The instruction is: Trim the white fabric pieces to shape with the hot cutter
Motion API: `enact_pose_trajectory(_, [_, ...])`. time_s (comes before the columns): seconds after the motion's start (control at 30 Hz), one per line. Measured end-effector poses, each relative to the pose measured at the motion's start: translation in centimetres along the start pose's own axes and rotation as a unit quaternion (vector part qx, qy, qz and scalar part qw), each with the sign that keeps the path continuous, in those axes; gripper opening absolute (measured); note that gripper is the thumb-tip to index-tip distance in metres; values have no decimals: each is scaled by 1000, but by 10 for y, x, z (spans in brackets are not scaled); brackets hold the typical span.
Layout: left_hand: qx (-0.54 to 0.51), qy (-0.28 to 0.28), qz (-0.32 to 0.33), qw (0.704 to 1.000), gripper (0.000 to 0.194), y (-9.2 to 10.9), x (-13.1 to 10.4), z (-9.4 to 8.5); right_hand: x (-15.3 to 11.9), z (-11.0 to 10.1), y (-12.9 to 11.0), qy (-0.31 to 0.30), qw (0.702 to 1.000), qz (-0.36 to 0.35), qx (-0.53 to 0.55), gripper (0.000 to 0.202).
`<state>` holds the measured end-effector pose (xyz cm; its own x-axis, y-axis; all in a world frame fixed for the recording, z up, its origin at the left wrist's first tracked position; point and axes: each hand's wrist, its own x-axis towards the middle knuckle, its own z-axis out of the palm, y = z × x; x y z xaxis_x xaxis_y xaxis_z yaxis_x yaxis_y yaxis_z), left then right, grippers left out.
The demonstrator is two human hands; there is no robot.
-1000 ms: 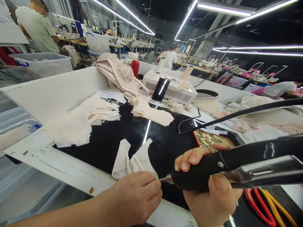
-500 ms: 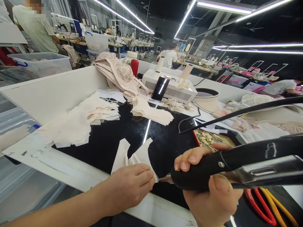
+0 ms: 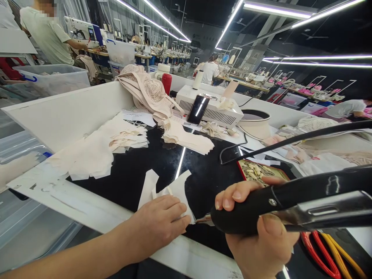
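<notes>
My right hand grips the black handle of a hand tool whose metal tip points left, close to the edge of a pale cut fabric piece. That piece lies on the black glossy worktop. My left hand rests flat on the piece's near edge, fingers pressing it down beside the tool tip. A black cord runs from the tool toward the upper right.
Stacks of cut beige fabric and folded garments lie at the left and back. A white machine box with a phone, a tray of seeds and red scissor handles lie around. Other people work at distant tables.
My left hand has slid forward and flattened onto the fabric piece, which now lies lower and smoother. My right hand and the tool have hardly moved.
</notes>
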<state>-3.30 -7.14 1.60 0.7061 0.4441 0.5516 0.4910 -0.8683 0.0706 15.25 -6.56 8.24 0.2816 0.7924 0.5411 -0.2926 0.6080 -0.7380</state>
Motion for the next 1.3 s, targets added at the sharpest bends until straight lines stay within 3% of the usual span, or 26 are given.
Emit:
enact_pose_trajectory(0.6, [30, -41, 22, 998, 16, -1, -3, 7, -2, 1, -2, 10, 1000, 6, -6, 39])
enact_pose_trajectory(0.97, [11, -4, 7, 1000, 16, 0, -3, 1, -1, 2, -3, 12, 1000, 12, -12, 41])
enact_pose_trajectory(1.3, [3, 17, -8, 1000, 19, -1, -4, 6, 12, 4, 4, 15, 1000, 0, -12, 36])
